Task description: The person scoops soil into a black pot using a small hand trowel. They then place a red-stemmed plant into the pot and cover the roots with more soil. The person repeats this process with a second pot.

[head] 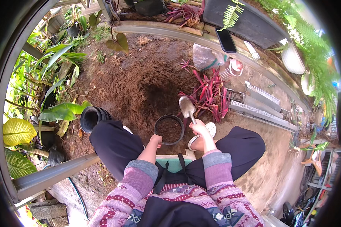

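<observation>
Between my feet stands a round black plastic pot (156, 124) with dark brown soil (169, 131) in it. My left hand (156, 139) is closed at the pot's near left rim, its fingertips partly hidden. In my right hand (199, 127) is the handle of a metal hand trowel (187, 106). The trowel's blade points away from me, to the right of the pot, with some soil stuck on it. Just beyond lies a heap of loose brown soil (136, 90), with a dark hollow in its near side. Purple-leaved plants (211, 96) lie right of the heap.
Stacked black pots (92, 117) lie by my left knee. Metal channels (261, 113) are on the right. A clear plastic bag (204, 56), a plastic container (230, 69) and a smartphone (226, 40) sit at the back. A metal rail (56, 176) crosses at left, near leafy plants (56, 79).
</observation>
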Available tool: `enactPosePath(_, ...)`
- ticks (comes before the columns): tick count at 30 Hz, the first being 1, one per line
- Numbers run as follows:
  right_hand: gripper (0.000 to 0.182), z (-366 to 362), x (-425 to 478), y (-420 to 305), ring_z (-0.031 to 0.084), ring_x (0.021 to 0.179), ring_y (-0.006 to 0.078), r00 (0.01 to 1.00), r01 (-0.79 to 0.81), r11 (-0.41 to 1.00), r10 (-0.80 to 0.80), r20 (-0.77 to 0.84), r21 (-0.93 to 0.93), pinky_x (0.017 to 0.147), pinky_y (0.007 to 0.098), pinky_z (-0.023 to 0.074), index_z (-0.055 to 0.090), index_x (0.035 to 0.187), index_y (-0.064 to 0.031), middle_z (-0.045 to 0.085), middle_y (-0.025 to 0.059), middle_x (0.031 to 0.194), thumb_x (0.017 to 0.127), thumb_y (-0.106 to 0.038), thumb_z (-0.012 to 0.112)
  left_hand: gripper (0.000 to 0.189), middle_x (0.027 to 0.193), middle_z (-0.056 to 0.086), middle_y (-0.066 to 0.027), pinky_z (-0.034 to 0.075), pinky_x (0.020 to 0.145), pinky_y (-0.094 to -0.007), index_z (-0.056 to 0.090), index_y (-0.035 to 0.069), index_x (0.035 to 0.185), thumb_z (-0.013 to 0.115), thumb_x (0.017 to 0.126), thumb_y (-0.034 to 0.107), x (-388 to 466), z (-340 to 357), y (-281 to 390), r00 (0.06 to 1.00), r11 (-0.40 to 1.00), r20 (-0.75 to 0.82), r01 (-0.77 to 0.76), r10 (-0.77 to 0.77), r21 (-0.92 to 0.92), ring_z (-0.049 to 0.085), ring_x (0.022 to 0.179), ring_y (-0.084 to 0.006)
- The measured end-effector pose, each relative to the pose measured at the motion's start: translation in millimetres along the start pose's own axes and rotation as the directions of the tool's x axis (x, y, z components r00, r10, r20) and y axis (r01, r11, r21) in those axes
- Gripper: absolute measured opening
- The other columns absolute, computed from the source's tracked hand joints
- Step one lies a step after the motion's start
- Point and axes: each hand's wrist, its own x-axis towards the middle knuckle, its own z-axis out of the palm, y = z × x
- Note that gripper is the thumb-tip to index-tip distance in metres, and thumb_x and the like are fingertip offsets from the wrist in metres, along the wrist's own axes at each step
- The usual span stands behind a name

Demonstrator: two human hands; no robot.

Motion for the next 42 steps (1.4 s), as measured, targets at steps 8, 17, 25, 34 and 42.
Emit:
enactPosePath(8,0.025,0.1,-9.7,-5.2,0.048,0.039,0.0162,0.985,0.07,0.998,-0.069,-0.156,0.004,0.038,0.032,0.0373,0.049,0.086,-0.0013,0.048,0.005,0.053,0.084,-0.025,0.057,0.032,0.105,0.059,-0.022,0.046,0.085,-0.0409,0.047,0.004,0.109,0.051,0.078,0.012,-22.3,-11.7,13.8,0.83,0.902,-0.389,-0.28,0.4,0.33,0.057,0.1,-0.034)
enactPosePath(17,0.031,-18.3,-57.9,-55.6,0.059,0.055,0.0186,0.98,0.194,0.936,-0.171,0.101,-0.294,0.054,0.0316,0.0488,0.058,0.104,-0.0056,0.061,0.0109,0.069,0.081,-0.027,0.059,0.03,0.106,0.059,-0.0216,0.046,0.085,-0.0405,0.048,0.003,0.109,0.049,0.079,0.01,-30.2,-11.4,5.4,0.852,0.896,-0.358,-0.245,0.381,0.371,0.057,0.101,-0.033)
enactPosePath(25,0.033,7.5,-100.7,-65.6,0.063,0.086,0.0296,0.939,0.254,0.559,-0.339,0.062,-0.789,0.078,0.0395,0.0487,0.064,0.1,-0.015,0.065,0.0147,0.088,0.068,-0.021,0.063,0.03,0.105,0.06,-0.0204,0.047,0.084,-0.041,0.048,0.003,0.109,0.049,0.08,0.01,-32.8,-8.2,8.3,0.858,0.905,-0.36,-0.24,0.367,0.352,0.058,0.1,-0.0324)
enactPosePath(34,0.021,46.8,-100.8,-83.4,0.064,0.083,0.0308,0.948,0.199,0.477,-0.315,0.046,-0.856,0.073,0.0402,0.0502,0.065,0.088,-0.0103,0.065,0.0158,0.085,0.068,-0.016,0.062,0.03,0.103,0.06,-0.0189,0.048,0.082,-0.04,0.047,0.003,0.11,0.048,0.081,0.011,-34.7,-7.2,11.9,0.873,0.917,-0.357,-0.212,0.334,0.339,0.059,0.098,-0.031)
enactPosePath(42,0.017,81.5,-74.3,-85.2,0.065,0.081,0.03,0.951,0.171,0.357,-0.304,0.059,-0.918,0.068,0.0392,0.0517,0.065,0.085,-0.0041,0.065,0.0163,0.082,0.073,-0.01,0.055,0.028,0.103,0.06,-0.0186,0.049,0.079,-0.0404,0.047,0.003,0.108,0.048,0.082,0.013,-34.1,-8.1,14.3,0.876,0.93,-0.357,-0.224,0.323,0.292,0.06,0.096,-0.0309)
